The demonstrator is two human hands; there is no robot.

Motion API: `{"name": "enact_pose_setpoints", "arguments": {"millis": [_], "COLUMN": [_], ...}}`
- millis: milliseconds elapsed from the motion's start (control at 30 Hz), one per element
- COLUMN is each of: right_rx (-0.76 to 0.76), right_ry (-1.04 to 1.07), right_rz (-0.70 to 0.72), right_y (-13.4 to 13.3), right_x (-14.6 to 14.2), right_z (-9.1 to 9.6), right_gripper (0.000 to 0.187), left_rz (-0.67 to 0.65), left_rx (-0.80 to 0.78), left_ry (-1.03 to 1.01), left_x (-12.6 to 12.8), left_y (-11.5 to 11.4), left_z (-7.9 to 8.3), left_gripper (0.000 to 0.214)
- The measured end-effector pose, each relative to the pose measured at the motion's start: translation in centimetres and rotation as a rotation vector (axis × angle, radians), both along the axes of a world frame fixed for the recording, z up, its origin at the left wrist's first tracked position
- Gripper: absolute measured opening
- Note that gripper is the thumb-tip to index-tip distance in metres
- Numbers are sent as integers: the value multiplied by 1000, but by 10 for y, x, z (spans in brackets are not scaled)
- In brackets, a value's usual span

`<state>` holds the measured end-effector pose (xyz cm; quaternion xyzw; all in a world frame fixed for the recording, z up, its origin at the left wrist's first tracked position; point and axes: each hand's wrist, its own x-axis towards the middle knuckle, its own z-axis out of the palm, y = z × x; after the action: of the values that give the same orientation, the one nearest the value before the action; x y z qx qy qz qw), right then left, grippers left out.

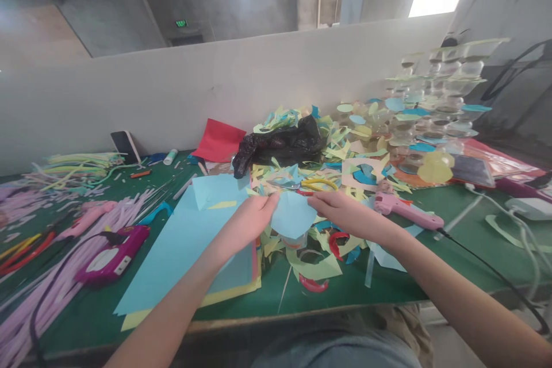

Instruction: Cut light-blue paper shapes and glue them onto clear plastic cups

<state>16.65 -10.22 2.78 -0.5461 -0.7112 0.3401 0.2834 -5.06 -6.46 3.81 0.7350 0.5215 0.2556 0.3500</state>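
Between my two hands is a light blue paper disc [294,215], roughly round, over the middle of the desk. My left hand [255,215] pinches its left edge, and my right hand [331,208] pinches the right edge. Just beneath the disc, part of what looks like a clear plastic cup [297,241] shows; the rest is hidden. Scissors with yellow handles [319,184] lie right behind the disc on paper scraps. To the left, a stack of light blue paper sheets [185,247] lies under my left forearm. A pink glue gun [407,211] rests beyond my right forearm.
Cut paper scraps [317,264] surround the work spot, with a black plastic bag [280,146] behind. Stacked clear cups [448,92] stand at the back right. Lilac strips [64,282], a magenta device [112,256] and pliers [26,253] lie left. Cables run along the right.
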Motion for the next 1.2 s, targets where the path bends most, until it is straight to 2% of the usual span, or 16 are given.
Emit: {"name": "enact_pose_setpoints", "arguments": {"millis": [167, 500, 600, 667, 733, 800, 900, 967, 1033, 1100, 1200], "right_rx": [-8, -5, 86, 214, 381, 558, 784, 822, 785, 778, 863], "right_ry": [1, -20, -90, -155, -193, -219, -303, -396, -479, -509, -491], "right_rz": [5, -3, -113, -200, -214, -148, 49, 217, 322, 328, 281], "right_y": [1, 0, -1, -2, -3, -6, -10, -13, -16, -19, -23], "right_x": [1, 0, -1, -1, -3, -7, -15, -21, -27, -30, -34], "right_z": [-3, 0, 2, 3, 4, 3, -2, -5, -7, -6, -2], "right_gripper": [41, 43, 45, 46, 46, 47, 61, 69, 75, 81, 87], "left_rz": [-17, -10, 35, 57, 70, 95, 137, 157, 174, 169, 132], "left_rx": [-14, -17, -23, -14, 43, 128, 223, 262, 289, 325, 370], "left_ry": [-43, 93, 79, 71, 68, 103, 235, 327, 393, 434, 460], "left_x": [0, -3, -7, -8, -9, -8, -7, -6, -6, -7, -9], "left_y": [1, 7, 13, 15, 15, 14, 13, 12, 11, 11, 12], "left_z": [-3, -8, -12, -12, -11, -8, -3, 0, 1, 1, -1], "left_gripper": [55, 55, 58, 59, 58, 58, 58, 57, 57, 58, 59]}}
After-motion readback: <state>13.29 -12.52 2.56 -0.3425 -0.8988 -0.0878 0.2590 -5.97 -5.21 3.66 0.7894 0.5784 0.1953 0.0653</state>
